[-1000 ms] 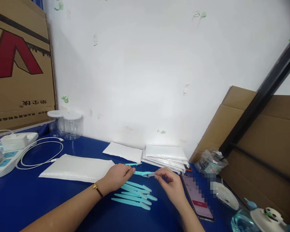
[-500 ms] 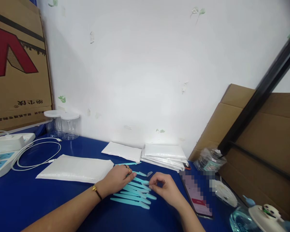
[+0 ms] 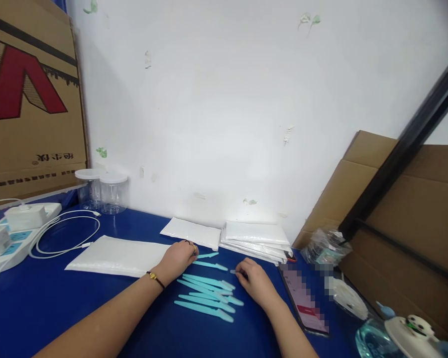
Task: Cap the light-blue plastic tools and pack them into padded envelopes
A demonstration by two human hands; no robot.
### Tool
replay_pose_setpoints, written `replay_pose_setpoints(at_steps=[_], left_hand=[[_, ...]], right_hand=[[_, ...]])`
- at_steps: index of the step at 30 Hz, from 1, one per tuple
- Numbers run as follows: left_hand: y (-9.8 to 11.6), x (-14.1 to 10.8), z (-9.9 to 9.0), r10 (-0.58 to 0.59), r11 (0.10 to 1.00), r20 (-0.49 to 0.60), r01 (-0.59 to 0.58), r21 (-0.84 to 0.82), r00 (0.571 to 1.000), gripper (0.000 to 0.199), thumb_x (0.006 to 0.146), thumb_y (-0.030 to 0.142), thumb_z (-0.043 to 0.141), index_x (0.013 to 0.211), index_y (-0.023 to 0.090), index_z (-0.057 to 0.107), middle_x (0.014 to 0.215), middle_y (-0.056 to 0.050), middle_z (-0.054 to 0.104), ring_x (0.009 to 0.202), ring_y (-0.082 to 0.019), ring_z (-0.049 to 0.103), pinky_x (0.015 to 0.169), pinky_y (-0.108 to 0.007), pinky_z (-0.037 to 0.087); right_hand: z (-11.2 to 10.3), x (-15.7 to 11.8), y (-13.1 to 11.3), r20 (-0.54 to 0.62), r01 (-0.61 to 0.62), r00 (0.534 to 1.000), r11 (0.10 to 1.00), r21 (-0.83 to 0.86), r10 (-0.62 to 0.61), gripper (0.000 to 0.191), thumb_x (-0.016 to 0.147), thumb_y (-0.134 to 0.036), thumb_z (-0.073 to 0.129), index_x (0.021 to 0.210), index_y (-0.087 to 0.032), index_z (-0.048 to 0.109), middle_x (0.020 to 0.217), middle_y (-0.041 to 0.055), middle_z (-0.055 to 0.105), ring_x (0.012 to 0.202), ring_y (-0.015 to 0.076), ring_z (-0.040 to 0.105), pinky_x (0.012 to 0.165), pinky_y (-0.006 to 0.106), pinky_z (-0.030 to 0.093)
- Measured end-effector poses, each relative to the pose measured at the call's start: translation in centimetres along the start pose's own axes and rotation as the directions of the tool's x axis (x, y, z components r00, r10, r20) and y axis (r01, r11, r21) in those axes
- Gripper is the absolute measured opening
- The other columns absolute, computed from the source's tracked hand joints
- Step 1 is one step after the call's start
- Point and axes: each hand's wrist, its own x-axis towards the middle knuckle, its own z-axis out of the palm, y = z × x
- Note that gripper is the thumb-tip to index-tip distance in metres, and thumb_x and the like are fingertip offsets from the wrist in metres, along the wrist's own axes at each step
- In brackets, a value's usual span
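Several turquoise razor-like sticks point(image 3: 205, 311) lie roughly parallel on the blue table point(image 3: 149, 333). Two more point(image 3: 211, 265) lie apart, farther back. My left hand point(image 3: 179, 258), with a ring and a bracelet, is at the left ends of these two, its fingers bent together; what they hold, if anything, is hidden. To the right, my right hand point(image 3: 252, 278) has its fingertips pinched at a small clear cap point(image 3: 233, 271). A large white padded envelope point(image 3: 115, 256) lies partly behind my left forearm.
At the wall lie a single white envelope point(image 3: 190, 232) and a stack of them point(image 3: 256, 239). A phone point(image 3: 304, 303) is at the right. Clear jars point(image 3: 114, 194), a power strip point(image 3: 54, 211) and a white cable point(image 3: 69, 248) are at the left.
My left hand has moved back and left, off the main group of sticks, uncovering their left ends. My right hand has shifted slightly back to the small clear cap.
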Motion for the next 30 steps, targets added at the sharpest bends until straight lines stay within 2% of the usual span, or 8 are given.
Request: replay_pose_setpoints(at_steps=[5,9,12,15,20,30], left_hand=[[0.8,-0.2,-0.8,0.019,0.995,0.013,-0.020,0.099,1.000,0.019,0.081,0.015,0.045,0.078,0.019,0.063,0.080,-0.006,0.065,0.078,-0.020,0.059,0.069,-0.027,0.042],[1.0,-0.2,-0.8,0.049,0.984,0.026,-0.053,0.168,0.998,0.021,0.078,0.009,0.043,0.079,0.016,0.062,0.081,-0.010,0.065,0.078,-0.022,0.060,0.070,-0.030,0.043],[1.0,-0.2,-0.7,0.072,0.989,0.007,-0.072,0.126,0.997,0.024,0.077,0.008,0.041,0.081,0.017,0.063,0.083,-0.009,0.066,0.078,-0.021,0.060,0.071,-0.030,0.043],[1.1,-0.3,-0.4,0.104,0.994,-0.031,-0.103,0.030,0.994,0.026,0.075,0.009,0.043,0.086,0.020,0.063,0.084,-0.005,0.066,0.079,-0.018,0.060,0.072,-0.026,0.042],[1.4,-0.4,0.0,0.138,0.988,-0.045,-0.141,-0.067,0.989,0.025,0.074,0.011,0.044,0.087,0.020,0.064,0.085,-0.003,0.065,0.080,-0.017,0.059,0.072,-0.024,0.041],[1.6,-0.5,0.1,0.157,0.982,-0.041,-0.160,-0.098,0.987,0.026,0.075,0.011,0.044,0.087,0.020,0.064,0.086,-0.003,0.066,0.080,-0.016,0.058,0.072,-0.024,0.041]], right_hand=[[0.2,-0.2,-0.6,-0.052,-0.011,0.999,0.999,-0.053,0.009,0.015,0.073,-0.007,0.048,0.071,-0.019,0.058,0.075,0.0028,0.055,0.066,0.0154,0.054,0.062,0.025,0.042],[0.2,-0.3,-0.4,-0.112,-0.058,0.991,0.990,0.132,0.073,0.010,0.079,-0.016,0.048,0.074,-0.019,0.056,0.066,-0.0009,0.054,0.058,0.0132,0.051,0.055,0.023,0.039],[0.1,-0.3,-0.2,-0.131,-0.098,0.981,0.953,0.286,0.140,0.016,0.086,-0.030,0.047,0.080,-0.019,0.058,0.062,-0.0024,0.053,0.053,0.0122,0.048,0.051,0.022,0.037],[-0.1,-0.3,-0.5,-0.148,-0.072,0.980,0.933,0.353,0.132,0.023,0.087,-0.038,0.048,0.084,-0.018,0.060,0.067,-0.0005,0.057,0.057,0.0131,0.049,0.053,0.022,0.038],[-0.1,-0.1,-1.3,-0.178,-0.010,0.982,0.946,0.323,0.071,0.025,0.088,-0.039,0.047,0.084,-0.020,0.062,0.075,0.0024,0.061,0.065,0.0159,0.053,0.061,0.025,0.042],[0.1,0.1,-1.8,-0.165,0.002,0.985,0.953,0.302,0.050,0.021,0.088,-0.033,0.047,0.084,-0.020,0.063,0.077,0.0032,0.062,0.068,0.0166,0.056,0.064,0.026,0.044]])
